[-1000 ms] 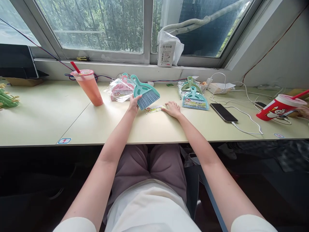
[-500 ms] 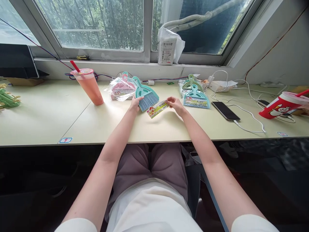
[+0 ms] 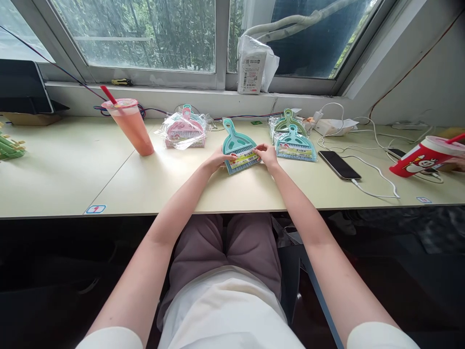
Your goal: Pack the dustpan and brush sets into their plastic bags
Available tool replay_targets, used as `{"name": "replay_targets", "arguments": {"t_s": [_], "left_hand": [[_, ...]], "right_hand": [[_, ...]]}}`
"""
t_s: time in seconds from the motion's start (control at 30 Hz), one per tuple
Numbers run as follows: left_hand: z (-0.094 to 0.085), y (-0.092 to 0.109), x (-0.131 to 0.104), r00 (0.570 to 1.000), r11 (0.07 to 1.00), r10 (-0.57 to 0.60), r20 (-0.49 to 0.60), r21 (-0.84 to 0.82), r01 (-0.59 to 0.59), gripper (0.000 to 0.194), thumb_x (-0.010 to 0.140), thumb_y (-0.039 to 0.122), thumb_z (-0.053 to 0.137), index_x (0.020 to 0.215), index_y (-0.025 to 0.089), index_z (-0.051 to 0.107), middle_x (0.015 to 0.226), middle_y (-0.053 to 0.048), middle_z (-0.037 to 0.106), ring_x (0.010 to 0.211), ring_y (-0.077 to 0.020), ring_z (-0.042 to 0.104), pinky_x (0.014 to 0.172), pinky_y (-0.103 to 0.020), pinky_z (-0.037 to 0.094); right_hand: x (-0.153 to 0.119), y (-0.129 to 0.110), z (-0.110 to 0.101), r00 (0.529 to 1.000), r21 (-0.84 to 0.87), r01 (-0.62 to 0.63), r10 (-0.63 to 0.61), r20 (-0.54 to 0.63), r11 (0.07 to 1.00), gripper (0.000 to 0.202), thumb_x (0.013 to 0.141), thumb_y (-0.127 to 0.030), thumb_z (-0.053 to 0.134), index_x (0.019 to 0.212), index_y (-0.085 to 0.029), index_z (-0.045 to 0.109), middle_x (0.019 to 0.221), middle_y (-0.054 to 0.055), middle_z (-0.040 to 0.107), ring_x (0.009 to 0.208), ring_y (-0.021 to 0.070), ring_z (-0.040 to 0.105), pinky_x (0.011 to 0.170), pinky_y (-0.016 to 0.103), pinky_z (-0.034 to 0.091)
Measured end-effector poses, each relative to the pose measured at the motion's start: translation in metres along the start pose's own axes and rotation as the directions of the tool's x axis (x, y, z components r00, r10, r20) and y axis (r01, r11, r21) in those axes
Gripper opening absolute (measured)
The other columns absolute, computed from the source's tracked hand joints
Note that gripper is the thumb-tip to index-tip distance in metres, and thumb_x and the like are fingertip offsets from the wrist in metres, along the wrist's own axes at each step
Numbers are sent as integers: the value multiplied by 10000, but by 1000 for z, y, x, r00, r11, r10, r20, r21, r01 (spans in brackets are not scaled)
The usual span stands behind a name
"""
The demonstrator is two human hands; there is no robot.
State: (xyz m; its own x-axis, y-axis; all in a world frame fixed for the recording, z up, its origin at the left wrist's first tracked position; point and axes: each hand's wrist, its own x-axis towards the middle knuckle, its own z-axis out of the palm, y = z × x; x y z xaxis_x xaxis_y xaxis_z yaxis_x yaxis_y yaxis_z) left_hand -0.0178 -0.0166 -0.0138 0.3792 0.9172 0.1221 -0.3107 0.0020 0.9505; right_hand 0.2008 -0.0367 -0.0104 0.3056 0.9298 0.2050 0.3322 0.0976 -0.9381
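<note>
In the head view my left hand (image 3: 218, 158) grips the left edge of a teal mini dustpan and brush set (image 3: 238, 141), its handle pointing away from me. The thumb lies over the left end of a yellow-green printed label card (image 3: 244, 158), which rests across the bristles. My right hand (image 3: 267, 154) pinches the card's right end. To the right stands another teal dustpan set (image 3: 296, 143) with a similar label, in front of a green one (image 3: 288, 121). Behind on the left, a pink dustpan set (image 3: 186, 128) sits in clear plastic wrap.
A tilted cup of pink drink (image 3: 132, 128) stands left. On the right are a black phone (image 3: 339, 165) on a white cable and a red cup (image 3: 419, 160) near another person's hand (image 3: 456, 164). A wrapped white box (image 3: 252, 72) sits on the sill.
The teal dustpan set has moved right and toward me, away from the wrapped pink set. The label card, held apart beside it before, now lies across its bristles.
</note>
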Motion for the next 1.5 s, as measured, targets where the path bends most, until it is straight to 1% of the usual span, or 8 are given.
{"name": "replay_targets", "arguments": {"t_s": [0.13, 0.33, 0.57, 0.97, 1.17, 1.37, 1.43, 1.5], "left_hand": [[-3, 6, 0, 997, 993, -66, 41, 100, 61, 671, 478, 113, 875, 1105, 174, 645, 1012, -116, 729, 924, -312, 700, 865, -472, 546], [-7, 8, 7, 994, 995, -100, -49, 0, 100, 512, 679, 478, 808, 1070, 190, 647, 996, -114, 732, 978, -304, 696, 858, -430, 551], [-10, 6, 9, 991, 995, -94, -99, -23, 93, 489, 654, 210, 792, 1116, 192, 630, 1054, -114, 715, 1064, -334, 671, 934, -518, 526], [6, 4, -1, 997, 987, -41, 70, 157, 30, 721, 668, 633, 762, 1196, 181, 573, 1197, -158, 667, 1092, -324, 650, 902, -494, 527], [5, 5, -1, 993, 985, 7, 120, 173, -28, 709, 604, 318, 844, 1242, 189, 563, 1150, -106, 687, 1116, -306, 641, 976, -496, 502], [4, 10, 0, 997, 996, 57, 51, 59, -60, 721, 536, 168, 814, 1215, 153, 572, 1141, -116, 688, 1153, -346, 619, 1002, -532, 485], [3, 12, 1, 995, 995, 101, -2, -6, -101, 700, 553, 168, 807, 1211, 156, 568, 1152, -112, 688, 1172, -339, 612, 1025, -532, 474], [2, 15, 1, 988, 987, 150, -32, -45, -151, 661, 586, 173, 792, 1208, 161, 569, 1163, -107, 690, 1196, -328, 602, 1054, -529, 455]], "right_hand": [[2, 3, 1, 997, -61, 78, -79, -18, 995, 165, 755, -283, 753, 826, -174, 652, 925, 47, 721, 516, 82, 552, 485, 235, 481], [5, -3, -7, 1000, 194, -4, 0, 23, 981, 335, 703, -428, 798, 815, -209, 570, 896, 20, 694, 511, 58, 461, 424, 189, 405], [2, -5, -11, 984, 305, -49, -7, 179, 951, 470, 613, -554, 830, 793, -228, 543, 899, -4, 688, 468, 33, 362, 386, 186, 322], [-2, -3, -2, 991, -50, 94, -99, -93, 994, 131, 743, -226, 743, 825, -148, 677, 874, 54, 730, 506, 88, 559, 473, 231, 487], [-5, -3, -3, 985, -151, 143, -155, -70, 978, 127, 790, -250, 717, 858, -151, 676, 906, 71, 723, 503, 110, 582, 506, 274, 520], [-4, -1, -5, 956, -204, 191, -229, -183, 960, 499, 834, -507, 668, 1228, -227, 545, 1169, 104, 630, 918, 206, 666, 757, 326, 566], [-3, -1, -3, 966, -126, 131, -156, -208, 983, 560, 850, -569, 619, 1289, -247, 487, 1244, 110, 591, 983, 207, 649, 743, 306, 572], [-5, -2, 0, 999, 42, 22, -21, -27, 999, 545, 866, -606, 570, 1269, -245, 500, 1235, 114, 604, 954, 202, 657, 670, 284, 580]]}}
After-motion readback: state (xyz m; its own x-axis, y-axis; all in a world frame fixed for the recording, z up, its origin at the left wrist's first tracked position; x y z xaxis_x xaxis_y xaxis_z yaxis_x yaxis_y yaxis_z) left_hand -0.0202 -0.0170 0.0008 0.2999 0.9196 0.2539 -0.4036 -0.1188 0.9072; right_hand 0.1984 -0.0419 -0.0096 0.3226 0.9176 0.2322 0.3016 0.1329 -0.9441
